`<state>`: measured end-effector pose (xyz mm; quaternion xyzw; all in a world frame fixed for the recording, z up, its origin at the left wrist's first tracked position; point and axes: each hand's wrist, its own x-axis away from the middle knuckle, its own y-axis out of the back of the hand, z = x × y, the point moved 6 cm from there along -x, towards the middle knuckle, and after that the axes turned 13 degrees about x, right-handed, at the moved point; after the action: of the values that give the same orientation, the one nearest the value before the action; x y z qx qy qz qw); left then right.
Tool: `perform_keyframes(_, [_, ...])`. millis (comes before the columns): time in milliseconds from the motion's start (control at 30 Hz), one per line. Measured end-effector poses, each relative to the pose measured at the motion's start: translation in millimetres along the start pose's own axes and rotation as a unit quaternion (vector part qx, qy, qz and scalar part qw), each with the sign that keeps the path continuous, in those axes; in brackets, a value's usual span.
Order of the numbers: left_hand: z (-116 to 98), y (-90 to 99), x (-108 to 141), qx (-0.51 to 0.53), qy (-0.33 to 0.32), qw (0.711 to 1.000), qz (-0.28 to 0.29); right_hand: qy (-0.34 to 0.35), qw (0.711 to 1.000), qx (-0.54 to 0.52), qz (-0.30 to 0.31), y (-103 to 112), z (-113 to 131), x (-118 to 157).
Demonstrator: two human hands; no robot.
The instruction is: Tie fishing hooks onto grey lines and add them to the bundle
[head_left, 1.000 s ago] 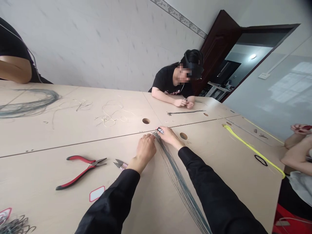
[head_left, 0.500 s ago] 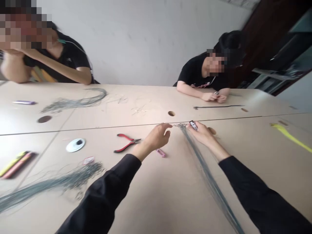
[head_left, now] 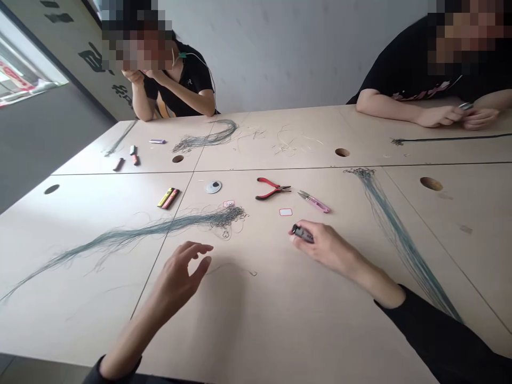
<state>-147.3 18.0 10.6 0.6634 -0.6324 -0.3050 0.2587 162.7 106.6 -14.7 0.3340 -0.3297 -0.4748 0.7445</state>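
Pale work table (head_left: 280,320) with loose grey-green wire (head_left: 160,228) across it.
Left hand (head_left: 176,280) open, fingers released; right hand (head_left: 326,250) grasps a small black device (head_left: 302,233).

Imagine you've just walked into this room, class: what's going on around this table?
The person's right hand pinches a small dark object, while their open left hand holds nothing, near a bundle of thin grey-green wires. A second bundle lies to the right. Red-handled pliers and pink snips lie beyond the hands. A co-worker opposite holds a small metal piece; another person props their head on their hands.
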Motion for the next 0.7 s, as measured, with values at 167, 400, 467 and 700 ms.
perform_keyframes(167, [11, -19.2, 34, 0.000, -0.014, 1.000, -0.012, 0.070, 0.991, 0.032, 0.107, -54, 57, 18])
perform_keyframes(400, [3, -35.2, 34, -0.010, -0.048, 0.998, -0.029, 0.087, 0.982, 0.122, 0.114, -79, 75, 18])
perform_keyframes(467, [-3, -39.8, 31, -0.013, -0.068, 0.997, -0.018, 0.089, 0.980, 0.137, 0.116, -80, 76, 16])
perform_keyframes(700, [-22, -60.5, 16, 0.002, -0.126, 0.992, 0.004, 0.095, 0.979, 0.143, 0.114, -72, 75, 20])
